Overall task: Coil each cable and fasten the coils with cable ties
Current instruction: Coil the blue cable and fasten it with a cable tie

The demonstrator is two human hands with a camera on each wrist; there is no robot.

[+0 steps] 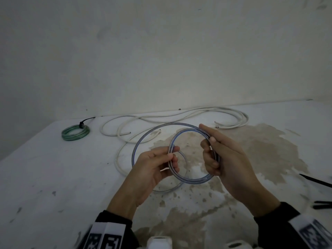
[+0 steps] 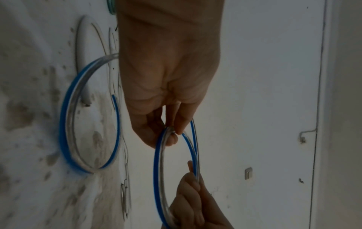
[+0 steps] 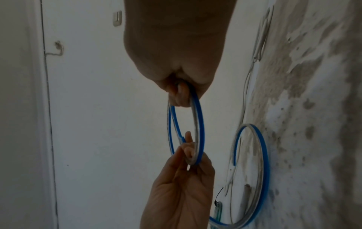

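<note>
A clear cable with a blue stripe [image 1: 193,178] is looped into rings above the stained table [image 1: 53,168]. My left hand [image 1: 161,162] pinches the left side of the small ring between thumb and fingers. My right hand [image 1: 213,153] grips the right side of the rings, fingers curled round them. A larger loop of the same cable [image 1: 136,146] swings out to the left, seen also as the blue-striped cable [image 2: 66,124] and the blue-striped cable [image 3: 262,162] in the wrist views. A green coil [image 1: 75,132] with a black tie lies at the far left.
Loose white cables [image 1: 179,116] sprawl along the table's back edge by the wall. Black cable ties [image 1: 318,183] lie at the right edge. A brown stain [image 1: 251,151] covers the table's middle. White objects [image 1: 159,242] sit at the near edge.
</note>
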